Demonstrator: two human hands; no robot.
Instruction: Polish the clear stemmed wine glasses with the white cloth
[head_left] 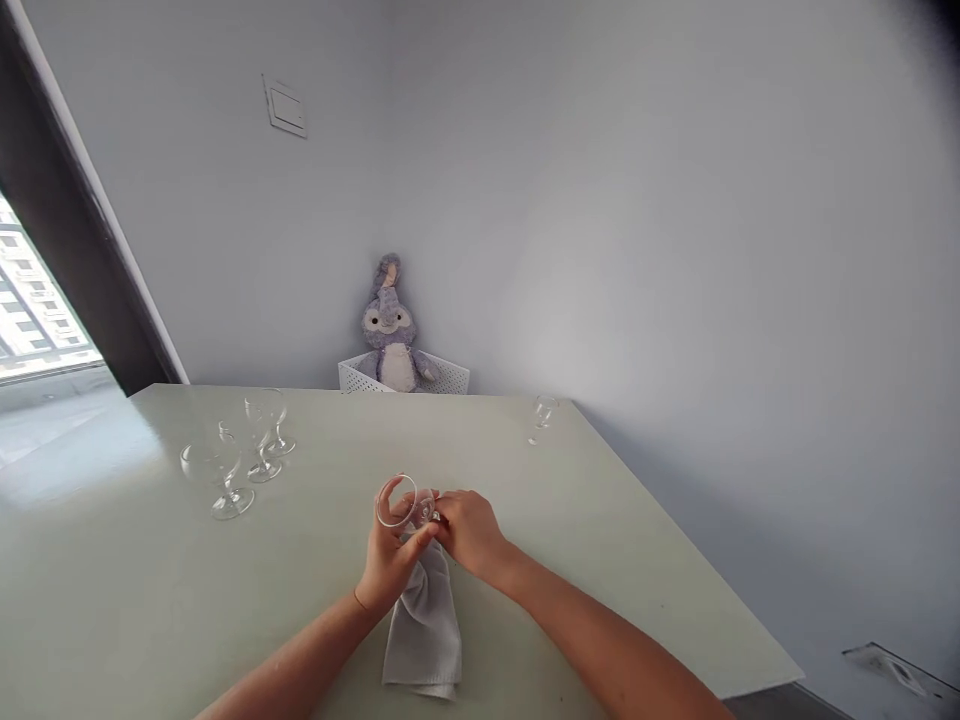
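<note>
Glass goblet (411, 504) tilts between left hand (388, 557), curled round its bowl, and right hand (471, 530), pinching its stem end

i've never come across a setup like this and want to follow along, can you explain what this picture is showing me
There is no machine here: these are a person's own bare hands. The single picture comes from a camera worn on their head, looking forward and down. The left hand holds a clear glass tipped on its side, and the fingers of the right hand are at its narrower end. Below them is a grey cloth; whether it is gripped too is unclear. On the pale table, three stemmed glasses stand toward the left and a smaller glass toward the far right. Beyond the table, a plush toy sits in a white basket.
</note>
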